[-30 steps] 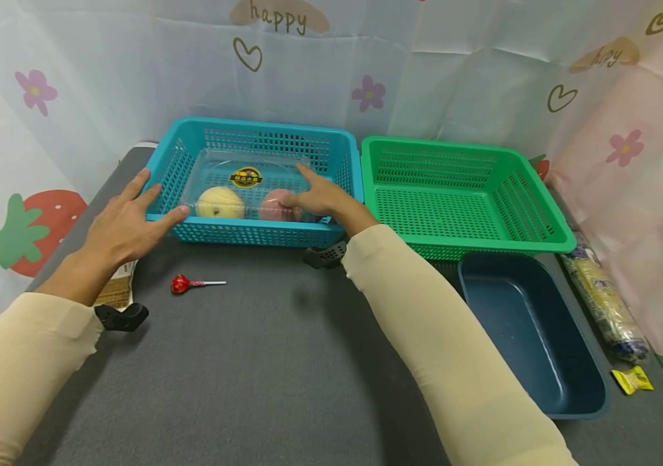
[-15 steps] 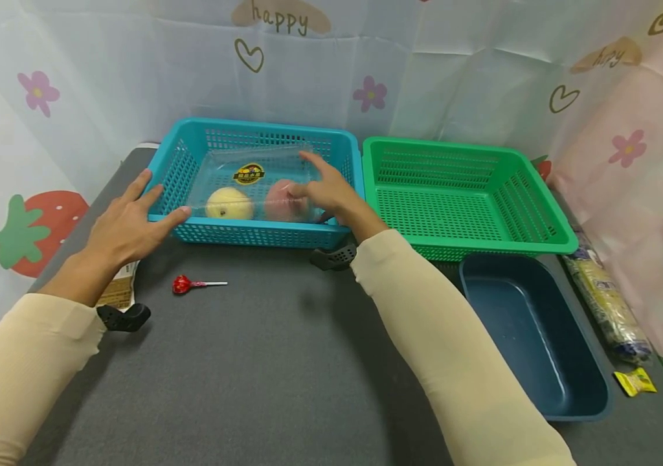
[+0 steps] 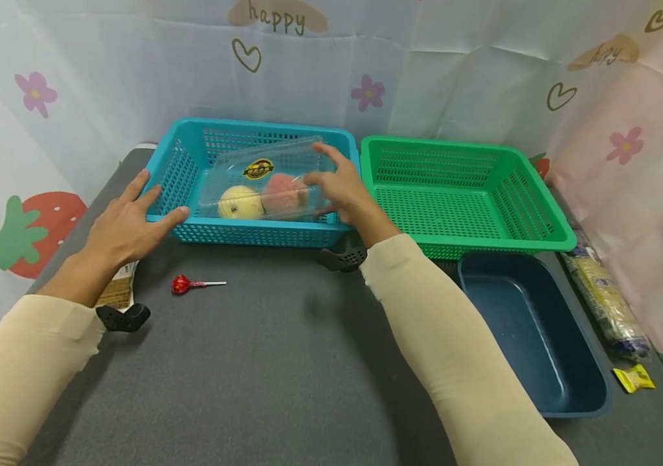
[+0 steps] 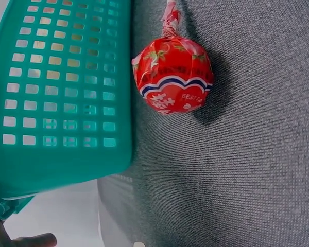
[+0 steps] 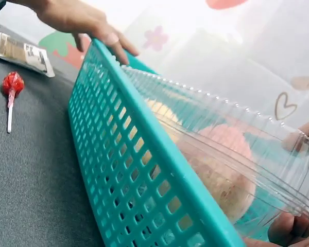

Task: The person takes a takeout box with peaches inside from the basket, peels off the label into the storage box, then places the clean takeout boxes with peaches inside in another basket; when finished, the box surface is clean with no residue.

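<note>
The right hand [image 3: 340,188] grips the right end of the clear fruit box [image 3: 264,184], tilted long-axis left-to-right in the blue basket [image 3: 250,232], whose left rim the flat-fingered left hand [image 3: 124,226] steadies.

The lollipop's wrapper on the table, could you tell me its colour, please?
Red, with a blue-and-white wavy band: lollipop, clearest in the left wrist view.
</note>
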Motion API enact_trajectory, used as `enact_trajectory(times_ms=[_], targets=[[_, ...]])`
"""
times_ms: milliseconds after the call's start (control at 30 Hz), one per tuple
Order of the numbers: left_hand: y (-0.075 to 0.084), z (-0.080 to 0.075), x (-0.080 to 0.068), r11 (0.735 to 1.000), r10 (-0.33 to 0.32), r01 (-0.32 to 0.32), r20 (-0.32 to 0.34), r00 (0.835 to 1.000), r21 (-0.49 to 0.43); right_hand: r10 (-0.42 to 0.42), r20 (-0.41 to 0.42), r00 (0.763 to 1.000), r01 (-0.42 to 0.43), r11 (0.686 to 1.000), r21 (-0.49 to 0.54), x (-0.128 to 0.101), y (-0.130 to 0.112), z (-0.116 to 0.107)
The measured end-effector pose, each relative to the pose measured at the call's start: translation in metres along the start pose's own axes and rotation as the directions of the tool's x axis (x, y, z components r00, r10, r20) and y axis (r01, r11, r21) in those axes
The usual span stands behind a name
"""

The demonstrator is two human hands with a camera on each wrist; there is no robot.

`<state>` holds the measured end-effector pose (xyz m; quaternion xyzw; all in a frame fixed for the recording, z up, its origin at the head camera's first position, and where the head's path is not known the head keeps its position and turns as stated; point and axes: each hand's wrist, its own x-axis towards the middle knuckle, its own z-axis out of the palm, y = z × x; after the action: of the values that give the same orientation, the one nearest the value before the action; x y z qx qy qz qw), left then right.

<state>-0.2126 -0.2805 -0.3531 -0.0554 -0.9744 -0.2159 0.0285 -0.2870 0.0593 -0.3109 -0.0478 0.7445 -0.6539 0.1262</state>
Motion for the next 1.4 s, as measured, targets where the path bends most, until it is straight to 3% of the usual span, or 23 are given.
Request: enact_trajectory(times_ms=[300,633,1000,1400], targets=[[-0.001,0.001,0.000,1.000,-0.002,0.002,0.004,1.000,-0.001,-0.039,-0.022,0.999,0.041,0.988,0.151,-0.015,-0.014,-0.013],[0.002,0.001,0.001,1.000,-0.005,0.005,0.009,1.000,0.003,-0.049,-0.045,0.998,0.058,0.969,0.239,-0.035,-0.030,-0.030],[0.001,0.000,-0.001,1.000,-0.002,0.002,0.002,1.000,0.001,-0.117,-0.079,0.990,0.131,0.968,0.213,-0.069,-0.051,-0.047],[0.002,0.000,-0.001,1.000,-0.003,0.003,0.008,1.000,-0.009,-0.166,-0.076,0.983,0.180,0.950,0.256,-0.111,-0.054,-0.061]])
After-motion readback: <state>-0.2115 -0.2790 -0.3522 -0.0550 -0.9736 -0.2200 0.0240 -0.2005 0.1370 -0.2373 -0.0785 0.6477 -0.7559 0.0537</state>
